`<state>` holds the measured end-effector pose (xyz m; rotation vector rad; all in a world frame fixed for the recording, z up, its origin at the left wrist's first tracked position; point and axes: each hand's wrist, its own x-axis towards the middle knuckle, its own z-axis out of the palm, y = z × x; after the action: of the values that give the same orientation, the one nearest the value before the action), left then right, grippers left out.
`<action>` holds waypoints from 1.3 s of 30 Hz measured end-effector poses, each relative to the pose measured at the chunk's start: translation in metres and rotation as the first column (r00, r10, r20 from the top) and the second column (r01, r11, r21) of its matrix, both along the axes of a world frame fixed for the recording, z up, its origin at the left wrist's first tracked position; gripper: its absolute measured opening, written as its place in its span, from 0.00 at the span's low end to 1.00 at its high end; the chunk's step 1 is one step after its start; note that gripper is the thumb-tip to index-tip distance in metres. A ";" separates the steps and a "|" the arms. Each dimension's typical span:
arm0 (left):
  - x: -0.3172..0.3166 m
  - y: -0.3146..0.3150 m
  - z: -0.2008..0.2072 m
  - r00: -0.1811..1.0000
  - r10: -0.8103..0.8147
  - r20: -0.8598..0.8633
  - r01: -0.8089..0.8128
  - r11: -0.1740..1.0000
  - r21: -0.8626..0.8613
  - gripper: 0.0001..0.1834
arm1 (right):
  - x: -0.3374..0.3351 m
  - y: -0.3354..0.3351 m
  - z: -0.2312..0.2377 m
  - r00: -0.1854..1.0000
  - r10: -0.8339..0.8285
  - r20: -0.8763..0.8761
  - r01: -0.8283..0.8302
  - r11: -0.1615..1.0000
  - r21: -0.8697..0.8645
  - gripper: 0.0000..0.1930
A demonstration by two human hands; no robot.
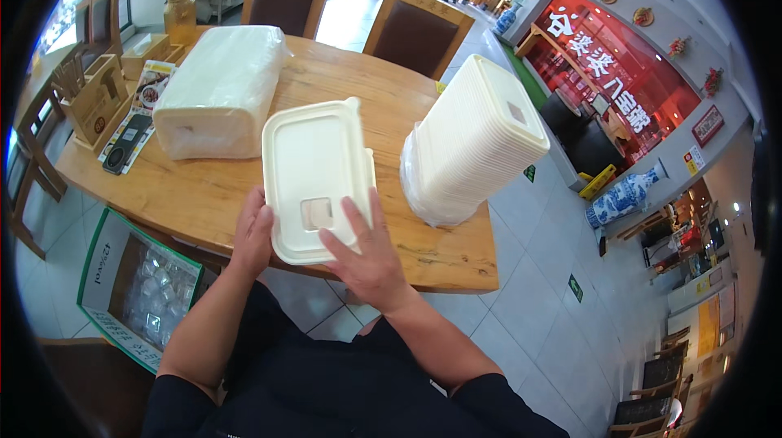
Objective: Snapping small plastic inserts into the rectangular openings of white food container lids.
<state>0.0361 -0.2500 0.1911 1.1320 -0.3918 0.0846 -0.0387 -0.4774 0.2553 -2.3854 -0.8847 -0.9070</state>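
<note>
Over the table's near edge I hold a cream, rectangular food-box lid (314,157) with rounded corners and a small window near its lower end. Another cream piece shows beneath its right edge, a little offset; I cannot tell whether it is a box or a second lid. My left hand (254,230) is closed around the left side. Spread fingers of my right hand (365,255) rest on the lower right of the lid. To the right, a tall stack of cream lids (481,133) leans, its lower part in clear plastic. A plastic-wrapped stack of cream boxes (220,92) lies at the left.
On the wooden table (342,72) stand a wooden caddy (96,100), a dark phone-like device (128,143) and an amber jar (180,16). An open carton (102,275) of small clear-wrapped items sits below at left. Chairs (419,31) line the far side.
</note>
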 end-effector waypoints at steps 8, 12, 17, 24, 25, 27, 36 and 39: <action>-0.015 -0.019 0.014 0.842 0.014 0.539 -0.431 0.619 0.656 0.26 | 0.030 -0.161 0.134 0.859 -0.404 0.315 0.394 0.914 0.097 0.25; -0.018 -0.025 0.023 0.834 -0.069 0.548 -0.445 0.505 0.740 0.25 | 0.056 -0.236 0.182 0.882 -0.470 -0.047 0.472 0.872 0.131 0.25; -0.018 -0.026 0.020 0.828 -0.098 0.552 -0.455 0.459 0.763 0.24 | 0.065 -0.264 0.190 0.852 -0.389 -0.351 0.455 0.881 0.127 0.26; -0.016 -0.026 0.015 0.820 -0.105 0.562 -0.464 0.453 0.761 0.24 | 0.056 -0.257 0.189 0.839 -0.336 -0.427 0.411 0.907 0.095 0.27; -0.016 -0.026 0.015 0.821 -0.104 0.561 -0.462 0.456 0.761 0.24 | 0.056 -0.258 0.188 0.855 -0.316 -0.412 0.383 0.919 0.090 0.26; -0.017 -0.026 0.017 0.819 -0.106 0.564 -0.461 0.464 0.757 0.24 | 0.054 -0.261 0.186 0.840 -0.368 -0.399 0.414 0.910 0.034 0.27; -0.051 0.052 0.030 0.768 0.317 0.556 -0.594 0.676 0.435 0.09 | 0.006 -0.194 0.119 0.860 -0.368 0.353 0.347 0.930 0.123 0.13; -0.063 0.155 0.021 0.631 0.684 0.366 -0.771 0.499 0.395 0.04 | -0.020 -0.151 0.037 0.987 -0.158 0.008 0.153 0.965 0.215 0.07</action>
<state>-0.0268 -0.0946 0.2122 1.7984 -0.0276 0.8951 -0.0587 -0.6288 0.2918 -2.2835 -0.5811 -1.0384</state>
